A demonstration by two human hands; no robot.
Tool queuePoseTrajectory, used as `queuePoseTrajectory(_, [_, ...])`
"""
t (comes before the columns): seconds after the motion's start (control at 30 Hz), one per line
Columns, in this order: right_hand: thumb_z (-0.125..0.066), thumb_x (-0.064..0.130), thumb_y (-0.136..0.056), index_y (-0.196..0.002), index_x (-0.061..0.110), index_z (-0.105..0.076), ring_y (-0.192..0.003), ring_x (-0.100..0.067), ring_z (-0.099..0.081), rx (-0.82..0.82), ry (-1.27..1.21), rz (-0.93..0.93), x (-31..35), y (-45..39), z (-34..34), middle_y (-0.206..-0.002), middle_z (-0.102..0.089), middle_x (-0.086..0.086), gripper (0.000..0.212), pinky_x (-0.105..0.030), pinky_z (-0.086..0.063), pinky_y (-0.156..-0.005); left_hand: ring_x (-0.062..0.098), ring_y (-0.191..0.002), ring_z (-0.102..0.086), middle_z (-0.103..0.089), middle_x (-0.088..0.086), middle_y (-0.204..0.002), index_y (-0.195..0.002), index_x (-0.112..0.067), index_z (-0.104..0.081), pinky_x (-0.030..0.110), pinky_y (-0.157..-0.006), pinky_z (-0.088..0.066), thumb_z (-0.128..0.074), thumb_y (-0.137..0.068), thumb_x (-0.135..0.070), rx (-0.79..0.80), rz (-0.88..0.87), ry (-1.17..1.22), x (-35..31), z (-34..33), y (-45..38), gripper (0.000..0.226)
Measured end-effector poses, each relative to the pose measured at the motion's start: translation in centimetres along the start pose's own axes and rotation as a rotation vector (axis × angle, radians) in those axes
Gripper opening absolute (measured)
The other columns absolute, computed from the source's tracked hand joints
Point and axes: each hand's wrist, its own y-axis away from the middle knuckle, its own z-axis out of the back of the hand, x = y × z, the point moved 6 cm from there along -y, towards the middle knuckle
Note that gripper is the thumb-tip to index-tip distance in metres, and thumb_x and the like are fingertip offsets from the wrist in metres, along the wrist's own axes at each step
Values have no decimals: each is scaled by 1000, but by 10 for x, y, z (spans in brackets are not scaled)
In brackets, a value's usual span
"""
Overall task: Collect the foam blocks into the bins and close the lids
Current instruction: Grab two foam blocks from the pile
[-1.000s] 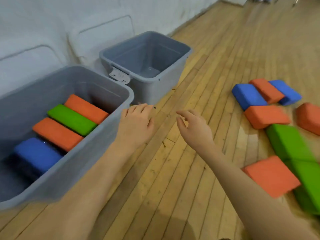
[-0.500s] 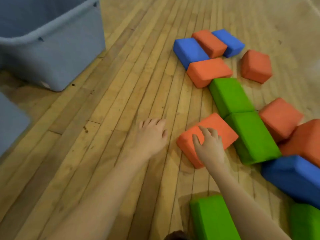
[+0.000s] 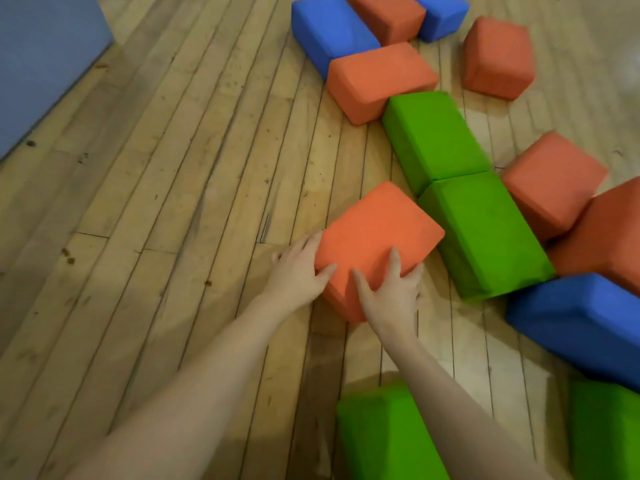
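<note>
Floor (image 3: 180,188): wood planks, running 7 to 1 o'clock, bearing everything listed.

Bin (image 3: 41,64): grey-blue wall only, cut off at 10 o'clock, well apart from the blocks.

Blue block (image 3: 575,323): at 4 o'clock, touching the green pair's near end.

Green pair (image 3: 460,188): two blocks end to end, centre toward 4 o'clock.

Near green block (image 3: 384,441): at 6 o'clock, partly under the right forearm.

Held orange block (image 3: 377,233): centre, near corner on the floor, far end tilted up, just beside the green pair.

Far cluster (image 3: 377,77): orange and blue blocks at 12 to 1 o'clock, packed together; further orange blocks at 1 and 3 o'clock.

Left hand (image 3: 298,271): clasps the held orange block's left side, thumb on top.

Right hand (image 3: 391,292): fingers spread and curled over its near end, gripping.
</note>
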Motion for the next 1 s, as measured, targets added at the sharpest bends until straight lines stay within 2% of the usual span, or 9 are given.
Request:
queuePoseTrajectory(0.13, [-51, 57, -87, -147, 27, -23, -138, -34, -22, -8, -158, 70, 17, 7, -11, -154, -13, -14, 73, -54, -19, -112, 14, -119, -43, -39, -7, -134, -137, -24, -35, 49, -106, -28, -63, -83, -43, -212, 45, 235, 18, 22, 30, 65])
queuePoseTrajectory(0.23, [-56, 51, -87, -145, 27, -28, -138, -29, -25, -6, -292, 146, 37, 22, -14, -153, -19, -12, 68, -50, -24, -111, 6, -103, -45, -41, -10, -120, -126, -23, -44, 36, -94, -42, -69, -78, -40, -320, 6, 426, 31, 47, 54, 56])
queuePoseTrajectory(0.33, [-60, 41, -88, -142, 25, -33, -137, -21, -27, -25, -383, 217, 55, 45, -7, -151, -23, -9, 63, -31, -23, -110, 0, -100, -45, -45, -6, -114, -110, -31, -46, 22, -83, -40, -67, -78, -40, -367, 4, 586, 42, 67, 77, 40])
queuePoseTrajectory(0.43, [-62, 39, -87, -141, 23, -37, -137, -15, -25, -43, -420, 263, 68, 70, 4, -151, -26, -7, 61, -22, -20, -105, 6, -106, -46, -38, -8, -115, -100, -47, -41, 28, -85, -45, -66, -72, -51, -365, 23, 675, 49, 82, 104, 38])
queuePoseTrajectory(0.5, [-63, 37, -87, -140, 22, -39, -137, -9, -23, -55, -440, 279, 73, 86, 11, -151, -26, -7, 61, -16, -19, -104, 15, -116, -42, -32, -8, -124, -108, -55, -36, 37, -92, -46, -62, -68, -58, -313, 34, 668, 50, 88, 120, 48])
queuePoseTrajectory(0.6, [-63, 36, -87, -139, 21, -40, -130, 5, -17, -80, -442, 320, 74, 111, 19, -151, -27, -7, 59, -7, -16, -102, 21, -130, -29, -22, -6, -141, -140, -43, -24, 46, -106, -34, -54, -72, -63, -218, 32, 510, 48, 89, 138, 77])
queuePoseTrajectory(0.8, [-55, 41, -91, -144, 21, -32, -140, -17, -25, -4, -392, 282, 53, 145, 19, -151, -29, -8, 60, -31, -25, -111, 3, -119, -29, -17, -12, -148, -146, -42, -16, 27, -100, -34, -53, -92, -41, -156, -24, 495, 28, 89, 167, 66])
queuePoseTrajectory(0.9, [-42, 51, -93, -145, 25, -30, -137, -21, -31, 18, -44, 270, 25, 148, 21, -152, -29, -2, 60, -46, -25, -110, 13, -128, -32, -21, -9, -150, -145, -40, -25, 41, -107, -33, -53, -91, -44, -242, -65, 328, 22, 81, 175, 61])
queuePoseTrajectory(1.0, [-46, 53, -91, -149, 21, -20, -140, -30, -22, -15, 182, 95, -24, 151, 30, -156, -19, -8, 71, -49, -15, -111, 28, -129, -35, -25, -8, -151, -143, -41, -31, 54, -106, -29, -53, -89, -46, -274, -96, 17, 15, 65, 178, 58])
